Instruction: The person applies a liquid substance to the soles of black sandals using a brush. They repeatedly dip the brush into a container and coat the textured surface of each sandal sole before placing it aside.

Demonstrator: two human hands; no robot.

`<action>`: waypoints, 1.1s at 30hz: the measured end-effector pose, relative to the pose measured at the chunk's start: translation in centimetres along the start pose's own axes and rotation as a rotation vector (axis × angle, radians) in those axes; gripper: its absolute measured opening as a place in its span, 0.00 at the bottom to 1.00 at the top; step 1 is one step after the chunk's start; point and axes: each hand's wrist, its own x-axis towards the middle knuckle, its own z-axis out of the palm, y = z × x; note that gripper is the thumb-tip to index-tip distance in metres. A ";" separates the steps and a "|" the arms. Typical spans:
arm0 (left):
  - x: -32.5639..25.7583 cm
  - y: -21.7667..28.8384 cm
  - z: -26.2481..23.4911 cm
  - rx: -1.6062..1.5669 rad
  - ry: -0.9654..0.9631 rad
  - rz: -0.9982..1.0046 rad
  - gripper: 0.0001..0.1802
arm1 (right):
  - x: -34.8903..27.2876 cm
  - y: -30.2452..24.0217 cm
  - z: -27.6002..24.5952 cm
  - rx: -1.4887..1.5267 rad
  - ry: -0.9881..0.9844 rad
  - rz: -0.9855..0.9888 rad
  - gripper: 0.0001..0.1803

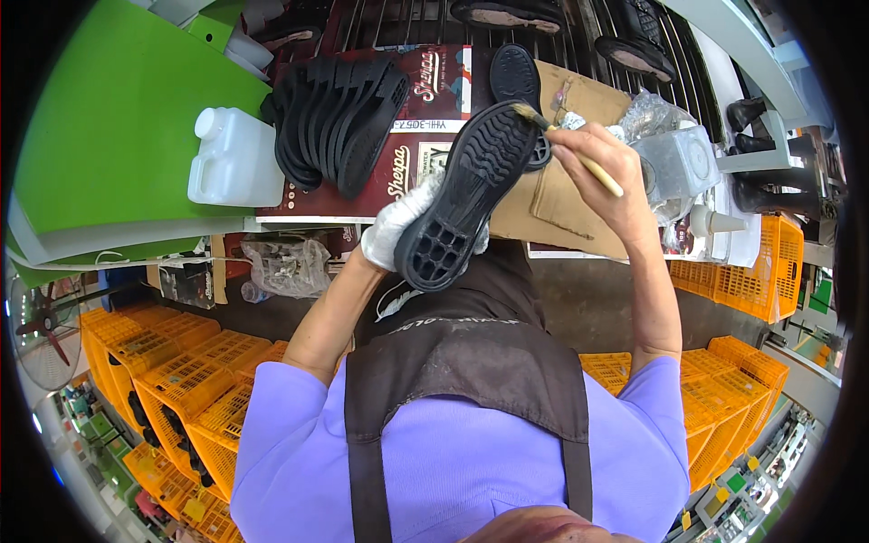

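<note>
A black shoe sole [475, 181] is tilted up over the near edge of the bench, its honeycomb-celled heel toward me. My left hand [398, 224], in a white glove, is closed around its heel half from the left and below. Bare, my right hand [608, 167] grips the wooden handle of a brush [541, 119]. The bristles meet the rim of the sole near its toe end. Behind it, a second black sole [514, 74] rests on the cardboard [566, 201], partly hidden. A row of several black soles [339, 122] stands on edge at left.
A white jug [237, 161] stands left of the soles beside a green panel [118, 109]. On the right are a clear plastic container [681, 161] and a nozzle bottle [717, 223]. Shoes lie on the far rack [407, 23]. Orange crates [195, 371] flank me on both sides.
</note>
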 end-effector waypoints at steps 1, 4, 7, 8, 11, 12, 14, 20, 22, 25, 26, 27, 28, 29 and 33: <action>0.0 -0.2 0.0 0.048 0.007 0.003 0.28 | -0.1 -0.2 0.2 0.004 0.027 0.055 0.09; 0.6 -1.0 -0.6 0.523 0.053 0.156 0.30 | -0.7 -1.0 2.3 0.124 0.170 0.142 0.08; 0.6 -1.1 -1.0 0.374 0.096 0.180 0.27 | -1.4 -3.9 3.2 0.372 0.066 0.185 0.07; 0.5 -1.0 -0.8 0.251 0.142 0.181 0.25 | -1.4 -5.0 3.0 0.397 -0.005 0.126 0.07; 0.2 -0.5 -2.0 0.133 0.106 0.192 0.27 | -1.8 -6.6 2.6 0.503 -0.148 0.029 0.07; 0.4 -0.4 -2.0 0.108 0.107 0.202 0.28 | -1.9 -6.5 2.4 0.561 -0.156 0.031 0.07; 0.5 -0.6 -1.6 0.102 0.095 0.158 0.28 | -1.8 -5.9 2.2 0.536 -0.063 0.123 0.06; 4.3 -0.3 -0.7 0.107 0.174 0.199 0.28 | -3.5 -5.0 1.1 0.634 0.005 0.312 0.08; 7.0 1.4 -0.2 0.141 0.133 0.162 0.28 | -5.0 -3.7 -0.3 0.717 0.198 0.476 0.08; 11.2 3.1 1.5 0.167 0.019 0.170 0.25 | -7.0 -1.4 -1.3 0.833 0.459 0.503 0.11; 12.9 3.7 1.2 0.179 0.045 0.161 0.25 | -7.4 -1.2 -1.6 0.828 0.473 0.507 0.11; 14.5 4.2 0.9 0.222 0.213 0.205 0.26 | -7.8 -1.1 -1.8 0.825 0.485 0.516 0.11; 15.8 4.7 -0.3 0.486 0.338 0.199 0.29 | -8.5 -0.9 -2.0 0.822 0.502 0.527 0.11; 16.8 4.9 -2.5 0.779 0.404 0.227 0.30 | -9.1 -0.6 -2.1 0.793 0.499 0.524 0.10; 15.4 2.7 -2.3 1.542 0.557 0.377 0.30 | -11.3 -0.2 -4.1 0.526 0.560 0.672 0.09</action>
